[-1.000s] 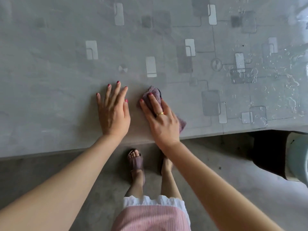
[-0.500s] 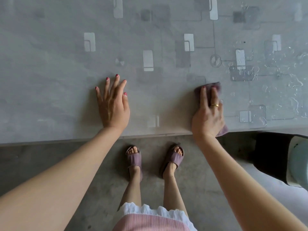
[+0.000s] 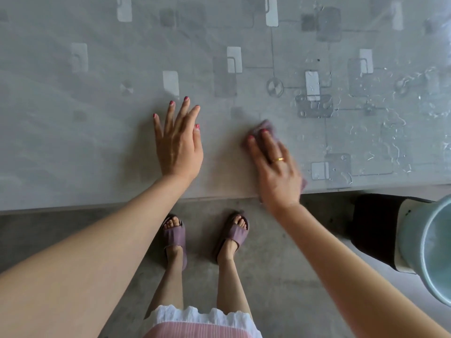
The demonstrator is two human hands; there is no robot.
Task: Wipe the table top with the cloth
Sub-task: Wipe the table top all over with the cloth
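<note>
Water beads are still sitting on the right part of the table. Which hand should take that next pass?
Right. The right hand presses the cloth beside the water beads; the left hand lies flat, bare, farther away.

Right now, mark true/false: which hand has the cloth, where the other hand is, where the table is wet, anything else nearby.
1. The right hand presses the cloth on the table top. True.
2. The left hand is lifted off the table. False: it lies flat, fingers spread.
3. Water droplets sit on the table's right part. True.
4. A bucket stands on the table. False: it is below the edge, at the right.
</note>
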